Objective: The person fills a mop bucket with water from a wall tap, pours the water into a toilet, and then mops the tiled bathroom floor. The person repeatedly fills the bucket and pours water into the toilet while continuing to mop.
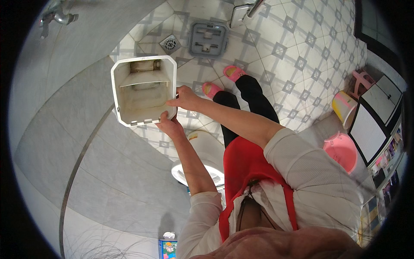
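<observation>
My left hand (171,126) and my right hand (183,98) both grip the right side of a white plastic mop bucket (144,122). Its squarish rim has cut corners, and its open top faces the camera. A partition crosses the stained inside. My left thumb lies over the rim near the lower right corner; my right hand is just above it, its fingertips partly hidden. On the tiled floor beyond lies a grey plastic slotted lid (208,39), beside a square metal floor drain (170,44).
A wall tap (63,17) juts out at upper left. A metal pole with a flat white head (241,15) stands beyond the lid. Near my left forearm is a white toilet (205,145). To the right are a pink basin (341,152), a bucket (343,108) and a pink stool (362,82).
</observation>
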The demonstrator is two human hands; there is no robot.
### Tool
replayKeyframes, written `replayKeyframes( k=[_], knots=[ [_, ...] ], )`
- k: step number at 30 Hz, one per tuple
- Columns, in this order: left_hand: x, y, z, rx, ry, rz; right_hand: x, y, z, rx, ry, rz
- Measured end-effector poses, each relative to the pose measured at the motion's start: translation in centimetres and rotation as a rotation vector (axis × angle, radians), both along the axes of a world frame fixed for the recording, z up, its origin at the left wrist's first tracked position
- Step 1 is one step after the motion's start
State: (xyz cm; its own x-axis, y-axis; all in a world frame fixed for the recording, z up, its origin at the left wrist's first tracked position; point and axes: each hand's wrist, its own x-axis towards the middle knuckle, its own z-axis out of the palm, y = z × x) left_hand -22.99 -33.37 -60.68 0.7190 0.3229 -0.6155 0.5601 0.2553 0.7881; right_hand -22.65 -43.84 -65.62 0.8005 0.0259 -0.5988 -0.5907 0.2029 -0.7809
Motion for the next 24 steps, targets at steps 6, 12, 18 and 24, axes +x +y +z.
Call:
replayKeyframes(
  k=[6,12,18,24],
  knots=[
    [0.1,1.6,-1.5,-0.050,0.033,0.016,0.3,0.7,-0.6,-0.027,0.035,0.040],
    [0.3,1.9,-2.3,-0.013,0.003,0.036,0.8,1.5,-0.9,-0.003,0.015,-0.059],
    [0.9,3.0,-3.0,-0.087,0.029,0.074,1.9,1.8,-0.2,-0.142,-0.016,0.011],
    [1.0,3.7,-4.5,-0.143,0.025,0.088,2.9,1.7,0.0,-0.211,-0.008,0.060]
  ],
)
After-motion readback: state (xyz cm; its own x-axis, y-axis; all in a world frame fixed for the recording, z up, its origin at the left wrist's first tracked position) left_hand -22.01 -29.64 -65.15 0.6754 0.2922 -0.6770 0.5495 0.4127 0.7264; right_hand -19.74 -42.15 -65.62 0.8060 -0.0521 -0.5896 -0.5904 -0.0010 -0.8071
